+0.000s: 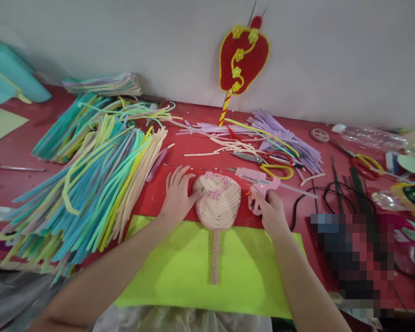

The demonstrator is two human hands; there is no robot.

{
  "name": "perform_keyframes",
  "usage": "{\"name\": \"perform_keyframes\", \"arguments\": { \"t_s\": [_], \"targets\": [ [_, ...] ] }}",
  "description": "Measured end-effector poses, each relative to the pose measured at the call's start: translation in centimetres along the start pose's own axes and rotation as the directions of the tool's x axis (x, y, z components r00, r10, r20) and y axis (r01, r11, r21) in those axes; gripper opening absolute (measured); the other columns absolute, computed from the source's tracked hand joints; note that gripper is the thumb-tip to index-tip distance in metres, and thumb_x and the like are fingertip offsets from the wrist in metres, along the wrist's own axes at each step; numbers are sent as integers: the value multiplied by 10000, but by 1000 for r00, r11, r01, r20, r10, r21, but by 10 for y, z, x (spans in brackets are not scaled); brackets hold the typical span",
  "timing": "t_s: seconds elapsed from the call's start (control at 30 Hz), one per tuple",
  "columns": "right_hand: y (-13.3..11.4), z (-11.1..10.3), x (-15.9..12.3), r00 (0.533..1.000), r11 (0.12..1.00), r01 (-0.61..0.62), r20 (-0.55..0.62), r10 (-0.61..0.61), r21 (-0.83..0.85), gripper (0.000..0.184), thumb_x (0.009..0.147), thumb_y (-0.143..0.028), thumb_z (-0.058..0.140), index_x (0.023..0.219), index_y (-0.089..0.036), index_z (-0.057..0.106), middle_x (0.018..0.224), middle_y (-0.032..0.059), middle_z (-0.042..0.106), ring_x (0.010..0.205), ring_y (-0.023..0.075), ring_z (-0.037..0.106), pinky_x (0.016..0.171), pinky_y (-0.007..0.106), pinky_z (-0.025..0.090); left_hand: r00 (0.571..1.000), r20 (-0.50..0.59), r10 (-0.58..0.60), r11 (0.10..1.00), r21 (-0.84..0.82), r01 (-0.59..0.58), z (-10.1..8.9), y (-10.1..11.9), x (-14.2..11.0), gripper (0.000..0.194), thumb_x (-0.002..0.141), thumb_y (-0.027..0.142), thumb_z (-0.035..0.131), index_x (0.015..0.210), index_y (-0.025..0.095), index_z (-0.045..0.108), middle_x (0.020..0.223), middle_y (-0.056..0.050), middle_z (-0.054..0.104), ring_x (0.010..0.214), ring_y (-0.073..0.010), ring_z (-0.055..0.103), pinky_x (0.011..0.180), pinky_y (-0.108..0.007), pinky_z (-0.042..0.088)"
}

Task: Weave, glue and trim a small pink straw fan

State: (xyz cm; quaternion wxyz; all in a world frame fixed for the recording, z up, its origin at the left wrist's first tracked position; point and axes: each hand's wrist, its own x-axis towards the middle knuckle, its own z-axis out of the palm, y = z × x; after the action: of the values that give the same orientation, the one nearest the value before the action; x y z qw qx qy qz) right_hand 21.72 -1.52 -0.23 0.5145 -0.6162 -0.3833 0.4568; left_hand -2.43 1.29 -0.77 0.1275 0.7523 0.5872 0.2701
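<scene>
A cream fan (224,214) made of pipe cleaners, with pink flowers (215,194) and a pink handle (215,258), lies in front of me. Its handle rests over the yellow-green sheet (173,267). My left hand (178,191) is at the fan's left edge, fingers stretched out and thumb reaching onto its face. Wrapped in my right hand (269,207) is a pink hot glue gun (257,177), just right of the fan. The gun's nozzle points left, above the fan's top right edge. A clear glue stick shows at its back end.
Bundles of coloured pipe cleaners (90,184) cover the left side. Scissors (263,159) and purple pipe cleaners (297,147) lie behind the gun. A red fan (245,62) leans against the wall. Second scissors (352,157), a plastic bottle (370,136) and a black cord (299,200) are right.
</scene>
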Motion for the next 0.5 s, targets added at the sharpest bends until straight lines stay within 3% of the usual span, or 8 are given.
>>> {"name": "perform_keyframes", "arguments": {
  "t_s": [0.1,0.2,0.37,0.5],
  "targets": [
    [-2,-2,2,1000,996,25,-19,-24,80,320,686,-445,653,800,-187,503,563,-36,563,444,97,519,442,221,417,1000,2,12,999,31,-12,0,2,0,388,781,437,531,1070,180,500,1322,-113,425,1288,-263,297,1079,-493,185],
    [-2,-11,8,991,992,60,-124,-46,111,381,659,-463,665,876,-194,503,627,-28,590,471,102,540,442,218,430,1000,10,5,999,35,-6,2,2,0,374,785,446,518,1047,179,504,1322,-112,427,1286,-262,303,1081,-493,182],
    [3,-28,17,956,998,40,-288,-53,-52,400,636,-522,641,773,-157,550,587,-18,560,458,95,497,399,203,384,1000,22,-7,999,48,6,4,2,1,421,776,470,514,1077,176,490,1342,-117,406,1304,-271,272,1084,-503,166],
    [2,-37,20,899,979,25,-424,-112,-204,387,620,-528,637,696,-163,532,504,-36,515,419,97,454,414,227,363,998,54,-6,999,49,4,3,3,0,479,771,479,512,1136,173,458,1371,-122,369,1317,-275,246,1084,-515,153]
  ]
}}
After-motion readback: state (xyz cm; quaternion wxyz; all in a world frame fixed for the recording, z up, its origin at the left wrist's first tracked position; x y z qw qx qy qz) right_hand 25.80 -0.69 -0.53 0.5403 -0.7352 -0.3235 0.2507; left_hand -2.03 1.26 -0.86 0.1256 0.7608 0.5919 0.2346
